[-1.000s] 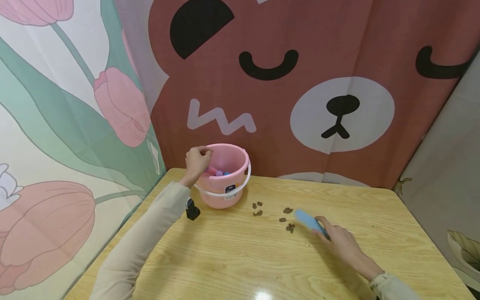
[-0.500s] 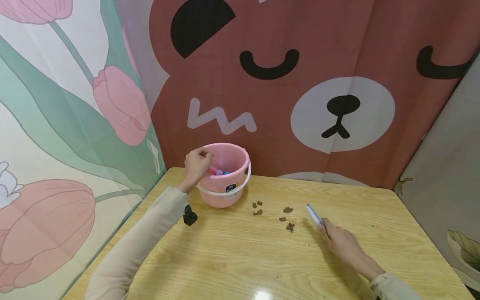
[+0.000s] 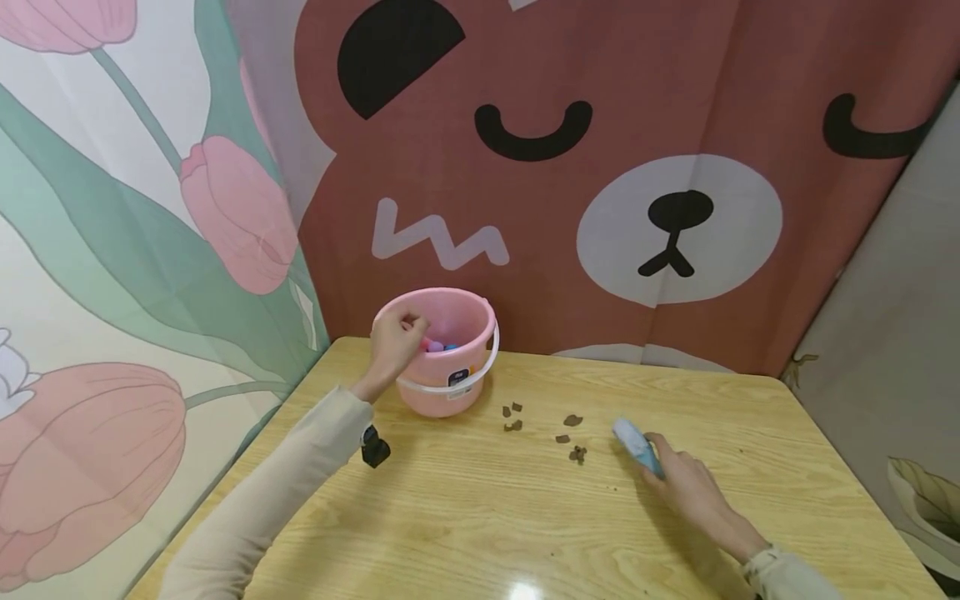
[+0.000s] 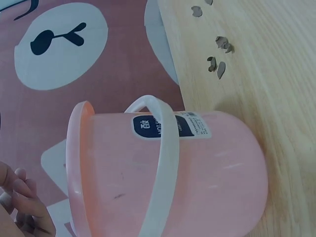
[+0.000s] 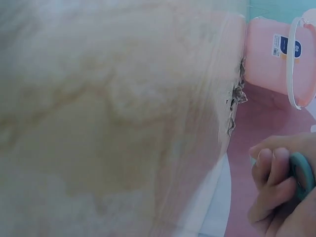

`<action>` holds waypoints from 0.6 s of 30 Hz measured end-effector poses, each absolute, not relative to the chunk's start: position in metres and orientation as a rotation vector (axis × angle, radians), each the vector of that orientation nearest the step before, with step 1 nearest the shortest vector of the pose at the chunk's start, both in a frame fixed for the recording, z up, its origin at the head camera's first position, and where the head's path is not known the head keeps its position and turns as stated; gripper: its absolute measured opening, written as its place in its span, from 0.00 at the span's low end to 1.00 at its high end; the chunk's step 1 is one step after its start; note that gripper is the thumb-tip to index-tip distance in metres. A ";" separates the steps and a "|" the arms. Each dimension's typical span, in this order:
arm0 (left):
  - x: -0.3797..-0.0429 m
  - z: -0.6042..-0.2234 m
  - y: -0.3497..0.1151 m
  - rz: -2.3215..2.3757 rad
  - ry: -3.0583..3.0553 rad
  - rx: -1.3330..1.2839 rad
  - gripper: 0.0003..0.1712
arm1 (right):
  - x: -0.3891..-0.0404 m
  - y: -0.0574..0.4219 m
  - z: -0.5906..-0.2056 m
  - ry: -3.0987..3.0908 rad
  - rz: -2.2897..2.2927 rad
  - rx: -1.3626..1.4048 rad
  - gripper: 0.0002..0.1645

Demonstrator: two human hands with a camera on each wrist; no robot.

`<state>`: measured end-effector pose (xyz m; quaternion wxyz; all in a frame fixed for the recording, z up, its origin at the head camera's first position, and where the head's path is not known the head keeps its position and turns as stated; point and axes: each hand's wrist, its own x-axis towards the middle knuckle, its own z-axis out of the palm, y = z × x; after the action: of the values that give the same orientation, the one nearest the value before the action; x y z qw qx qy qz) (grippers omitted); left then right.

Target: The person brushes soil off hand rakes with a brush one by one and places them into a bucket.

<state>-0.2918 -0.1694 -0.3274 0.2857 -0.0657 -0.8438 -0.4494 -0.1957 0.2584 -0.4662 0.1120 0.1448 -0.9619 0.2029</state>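
My left hand (image 3: 392, 343) is over the near left rim of a pink bucket (image 3: 438, 402) with a white handle. Its fingers (image 4: 29, 190) are curled with the tips close together, apart from the rim in the left wrist view; whether they pinch something small is hidden. Pink, purple and blue objects (image 3: 437, 346) show inside the bucket. On the right, my right hand (image 3: 692, 490) grips a light blue brush (image 3: 636, 446), its pale bristle side tilted up above the table. In the right wrist view the fingers wrap the brush's teal looped handle (image 5: 301, 173).
Several brown scraps (image 3: 577, 454) lie left of the brush, and more brown bits (image 3: 513, 425) lie by the bucket. The wooden table (image 3: 465, 517) ends at a bear-print cloth (image 3: 540, 233) behind and a tulip-print cloth (image 3: 150, 275) on the left.
The brush has turned over in my right hand from its smooth blue side to its bristle side and drawn back from the scraps. My left hand has dipped slightly at the bucket rim.
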 end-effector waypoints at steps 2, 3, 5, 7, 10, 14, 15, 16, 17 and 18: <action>-0.290 -0.328 -0.169 -1.192 -2.256 -0.204 0.07 | -0.195 0.259 -0.466 -2.798 0.549 0.406 0.30; -0.290 -0.329 -0.169 -1.192 -2.260 -0.214 0.07 | -0.196 0.259 -0.466 -2.785 0.520 0.394 0.30; -0.288 -0.331 -0.169 -1.187 -2.272 -0.234 0.08 | -0.196 0.259 -0.467 -2.754 0.455 0.374 0.28; -0.288 -0.333 -0.168 -1.188 -2.273 -0.255 0.08 | -0.196 0.260 -0.468 -2.731 0.407 0.356 0.27; -0.286 -0.336 -0.168 -1.179 -2.260 -0.287 0.08 | -0.197 0.261 -0.469 -2.698 0.349 0.349 0.26; -0.282 -0.339 -0.167 -1.187 -2.234 -0.314 0.08 | -0.198 0.262 -0.470 -2.691 0.334 0.373 0.26; -0.280 -0.340 -0.167 -1.186 -2.238 -0.315 0.08 | -0.198 0.263 -0.470 -2.700 0.340 0.380 0.26; -0.278 -0.341 -0.166 -1.192 -2.248 -0.315 0.08 | -0.197 0.263 -0.470 -2.719 0.362 0.375 0.26; -0.276 -0.342 -0.165 -1.199 -2.259 -0.315 0.08 | -0.197 0.263 -0.469 -2.739 0.379 0.368 0.26; -0.274 -0.343 -0.164 -1.207 -2.272 -0.316 0.08 | -0.196 0.263 -0.469 -2.756 0.393 0.361 0.26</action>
<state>-0.2738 -0.1644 -0.3428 0.2715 -0.1174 -0.8435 -0.4483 -0.1963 0.2631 -0.4693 0.1666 0.1268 -0.9680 0.1382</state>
